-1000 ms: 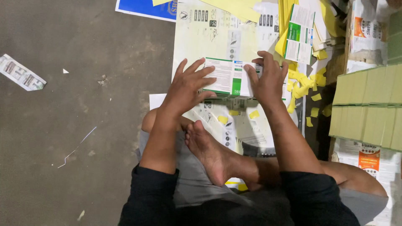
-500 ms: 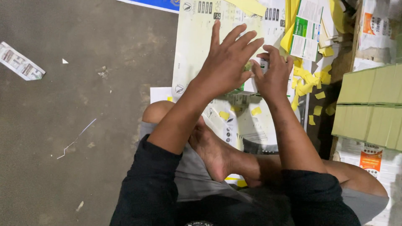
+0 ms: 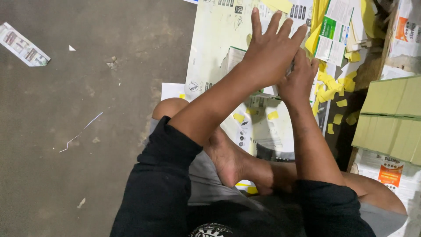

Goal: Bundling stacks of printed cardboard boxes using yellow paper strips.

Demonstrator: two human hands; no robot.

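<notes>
Yellow paper scraps (image 3: 330, 83) scattered, two hands, left hand (image 3: 272, 52) spread flat, right hand (image 3: 300, 79) curled beneath

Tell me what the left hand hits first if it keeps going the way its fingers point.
Likely the yellow paper at the top edge, past the pale printed sheet under the left hand. Depth is unclear.

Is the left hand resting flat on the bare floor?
No, the left hand is raised with fingers spread over the right hand, above printed sheets.
</notes>
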